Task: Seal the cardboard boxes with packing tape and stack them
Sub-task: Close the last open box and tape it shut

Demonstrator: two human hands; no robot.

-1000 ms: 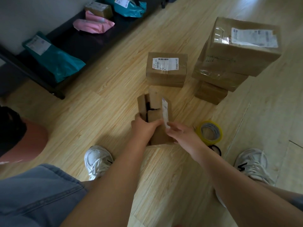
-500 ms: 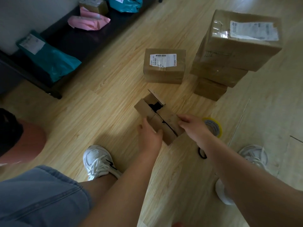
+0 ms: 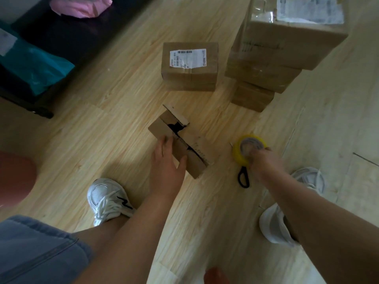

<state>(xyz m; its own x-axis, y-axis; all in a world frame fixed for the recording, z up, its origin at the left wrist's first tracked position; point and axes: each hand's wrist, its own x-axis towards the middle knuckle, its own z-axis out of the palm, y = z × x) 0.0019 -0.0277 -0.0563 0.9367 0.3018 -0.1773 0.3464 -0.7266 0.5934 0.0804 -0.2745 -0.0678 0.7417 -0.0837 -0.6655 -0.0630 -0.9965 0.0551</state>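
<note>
A small unsealed cardboard box (image 3: 190,148) lies on the wooden floor with its top flaps partly open, dark gaps showing between them. My left hand (image 3: 167,162) rests on its near left side, fingers spread over a flap and thumb against the box. To the right, my right hand (image 3: 263,160) grips the yellow roll of packing tape (image 3: 244,145) on the floor. A sealed labelled box (image 3: 189,66) sits behind the open one. At the upper right rises a stack of taped boxes (image 3: 287,48).
A black loop (image 3: 243,178) lies on the floor just below the tape roll. My two white shoes (image 3: 106,198) (image 3: 274,226) flank the work spot. A dark low shelf (image 3: 51,44) at upper left holds teal and pink mail bags.
The small box was turned and laid flat on the floor. My right hand left the box and moved right onto the tape roll. My left hand stayed on the box.
</note>
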